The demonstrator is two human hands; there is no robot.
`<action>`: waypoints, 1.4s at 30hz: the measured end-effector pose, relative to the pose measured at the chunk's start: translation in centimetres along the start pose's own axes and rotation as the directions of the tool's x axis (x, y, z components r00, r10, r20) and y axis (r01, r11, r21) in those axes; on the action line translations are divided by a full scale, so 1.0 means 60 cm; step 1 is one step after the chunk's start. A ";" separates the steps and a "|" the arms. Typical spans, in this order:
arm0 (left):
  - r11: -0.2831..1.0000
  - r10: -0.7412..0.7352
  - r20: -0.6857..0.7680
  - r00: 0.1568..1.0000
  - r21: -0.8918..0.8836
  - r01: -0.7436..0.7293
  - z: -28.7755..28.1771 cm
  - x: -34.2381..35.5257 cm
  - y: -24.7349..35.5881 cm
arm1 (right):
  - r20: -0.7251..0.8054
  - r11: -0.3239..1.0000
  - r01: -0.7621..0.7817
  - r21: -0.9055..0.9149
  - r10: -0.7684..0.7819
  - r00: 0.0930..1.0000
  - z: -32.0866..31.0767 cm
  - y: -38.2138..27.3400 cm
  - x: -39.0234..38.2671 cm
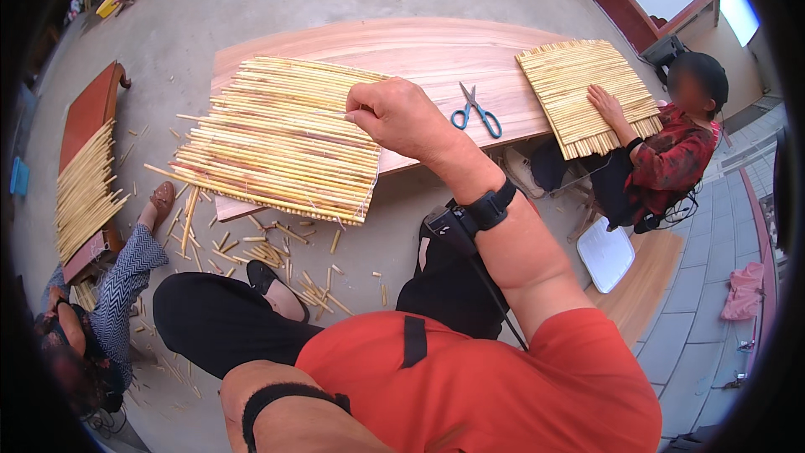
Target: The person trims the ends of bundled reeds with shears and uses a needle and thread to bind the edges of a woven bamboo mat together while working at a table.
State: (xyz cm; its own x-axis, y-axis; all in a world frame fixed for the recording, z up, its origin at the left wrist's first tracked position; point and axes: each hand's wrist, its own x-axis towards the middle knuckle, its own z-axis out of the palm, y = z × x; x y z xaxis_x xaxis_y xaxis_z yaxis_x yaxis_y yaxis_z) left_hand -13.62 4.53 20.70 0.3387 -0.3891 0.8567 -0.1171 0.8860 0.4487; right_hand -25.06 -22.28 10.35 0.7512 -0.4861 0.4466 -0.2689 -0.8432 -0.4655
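Observation:
My right hand [392,117] is raised above the right side of a mat of yellow reed stalks [285,147]. Its thumb and fingers are pinched together, and whatever may be between them is too small to make out. The mat lies on a long wooden board [377,42], overhanging its near edge, with stalk ends uneven on the left and thin pale threads along the right edge. Scissors with blue handles [475,111] rest on the board to the right of my hand, blades partly spread. Only my left arm shows, low in the picture; that hand is out of view.
At right a person in a red patterned shirt [671,147] rests a hand on a second reed mat [587,92]. At left another person sits by loose stalks [84,176] on a red-brown bench [90,105]. Cut stalk pieces [260,250] litter the floor. A white tray [605,253] lies right.

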 end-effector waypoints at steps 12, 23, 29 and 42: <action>0.999 -0.019 0.045 0.999 -0.031 0.020 0.021 -0.031 -0.016 | 0.051 0.999 -0.044 -0.005 0.044 0.998 0.006 0.005 -0.001; 0.996 -0.082 0.094 0.992 -0.033 0.086 0.032 -0.049 -0.019 | 0.046 1.000 -0.001 -0.007 0.002 0.999 0.014 0.015 -0.008; 0.990 -0.129 0.129 0.983 -0.036 0.135 0.030 -0.055 -0.022 | 0.068 1.000 0.008 -0.022 -0.006 0.998 0.020 0.013 -0.007; 0.988 -0.086 0.114 0.990 -0.120 0.100 0.050 -0.026 -0.034 | 0.062 0.998 -0.020 -0.067 0.024 0.998 0.002 0.022 -0.011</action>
State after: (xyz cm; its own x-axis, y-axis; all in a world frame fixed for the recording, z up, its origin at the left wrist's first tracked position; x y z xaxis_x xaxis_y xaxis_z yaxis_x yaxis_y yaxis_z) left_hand -16.74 2.56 19.20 0.2393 -0.4900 0.8382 0.0300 0.8666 0.4980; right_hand -25.84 -23.02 9.36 0.7806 -0.4910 0.3867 -0.3234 -0.8468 -0.4224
